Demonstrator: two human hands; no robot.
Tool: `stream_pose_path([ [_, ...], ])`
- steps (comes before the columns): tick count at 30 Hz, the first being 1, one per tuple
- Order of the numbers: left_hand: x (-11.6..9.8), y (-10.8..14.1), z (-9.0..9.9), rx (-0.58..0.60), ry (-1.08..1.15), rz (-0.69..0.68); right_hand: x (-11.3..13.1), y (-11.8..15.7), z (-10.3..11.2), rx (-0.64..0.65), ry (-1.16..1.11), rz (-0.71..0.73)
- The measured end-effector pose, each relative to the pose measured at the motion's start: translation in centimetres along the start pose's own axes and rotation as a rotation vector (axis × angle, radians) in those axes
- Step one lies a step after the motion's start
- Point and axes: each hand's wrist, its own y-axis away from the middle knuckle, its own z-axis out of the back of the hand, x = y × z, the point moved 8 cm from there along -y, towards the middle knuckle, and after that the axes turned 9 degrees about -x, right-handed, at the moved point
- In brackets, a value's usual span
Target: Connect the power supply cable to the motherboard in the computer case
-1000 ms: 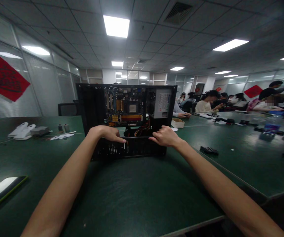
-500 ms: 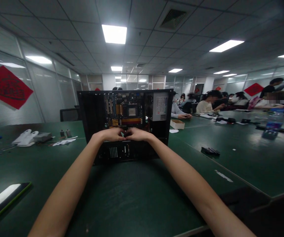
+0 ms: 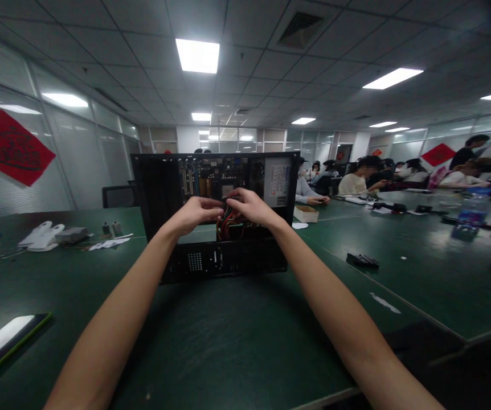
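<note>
An open black computer case (image 3: 224,263) stands on the green table in front of me. Inside it is a motherboard (image 3: 211,171) with card slots and a grey square chip or cooler in its middle. A bundle of coloured cables (image 3: 227,228), red, yellow and black, hangs at the board's lower edge. My left hand (image 3: 195,216) reaches it from the left, thumb and fingers closed at its upper end. From the right, my right hand (image 3: 249,206) pinches the same cables. Its fingertips partly hide the chip area. A labelled power supply (image 3: 276,179) sits at the case's upper right.
Left on the table (image 3: 211,341) lie a white plastic bag (image 3: 43,236), a grey box (image 3: 71,235) and a tablet-like device (image 3: 8,344). To the right are a small open box (image 3: 306,214), a black part (image 3: 362,261) and a water bottle (image 3: 473,208). Several people sit farther back.
Both hands have risen from the lower middle of the case to the motherboard's lower edge. The coloured cables now show between them, and the case has tilted or shifted slightly.
</note>
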Motion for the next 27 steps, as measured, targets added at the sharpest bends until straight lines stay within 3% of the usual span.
stream_pose_path([
  [7, -1.4, 0.5, 0.7, -0.096, 0.150, 0.041, 1.6, 0.1, 2.1, -0.122, -0.056, 0.016],
  [11, -2.0, 0.7, 0.7, -0.074, 0.179, 0.024, 3.1, 0.7, 2.0, -0.052, -0.088, 0.068],
  [16, -2.7, 0.6, -0.1, 0.019, 0.214, -0.078, 4.6, 1.2, 1.7, -0.002, -0.086, 0.159],
  [22, -3.2, 0.7, -0.1, -0.044, 0.249, -0.185, 4.4, 1.0, 2.2, -0.050, -0.146, 0.121],
  [27, -4.5, 1.3, -0.5, -0.120, 0.176, -0.350, 3.1, 0.7, 2.9, -0.125, -0.204, 0.049],
])
